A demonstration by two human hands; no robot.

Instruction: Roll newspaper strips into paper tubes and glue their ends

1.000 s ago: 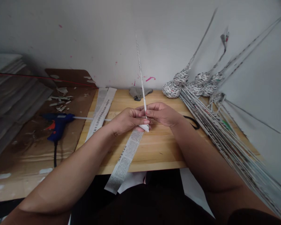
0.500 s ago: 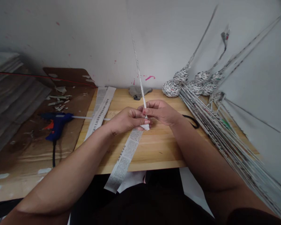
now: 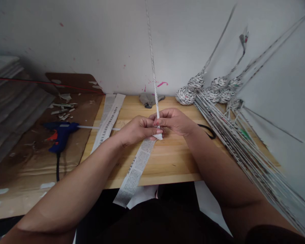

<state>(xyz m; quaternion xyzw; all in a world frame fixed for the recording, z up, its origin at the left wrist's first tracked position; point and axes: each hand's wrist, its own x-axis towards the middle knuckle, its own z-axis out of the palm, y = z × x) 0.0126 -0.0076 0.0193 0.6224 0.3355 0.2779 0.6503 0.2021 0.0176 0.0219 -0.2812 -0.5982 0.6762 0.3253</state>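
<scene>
Between my two hands a newspaper strip [image 3: 137, 171] is wound into a thin rolled paper tube [image 3: 153, 61], which points up toward the wall. My left hand [image 3: 138, 128] pinches the folded lower end, where the flat strip meets the tube. Just above it, the thumb and fingers of my right hand [image 3: 171, 121] close around the tube. The loose part of the strip hangs down past the table's front edge. Some fingertips of both hands are hidden behind the paper.
A blue glue gun [image 3: 63, 130] lies on brown cardboard [image 3: 73, 149] at left, near stacked paper [image 3: 12, 108]. More newspaper strips [image 3: 108, 118] and a grey cloth [image 3: 149, 100] lie on the wooden table [image 3: 178, 156]. At right are woven paper gourds [image 3: 185, 96] and a bundle of paper tubes [image 3: 226, 135].
The upper part of the paper tube has swung slightly right and stands more upright. Both hands keep nearly the same place and grip.
</scene>
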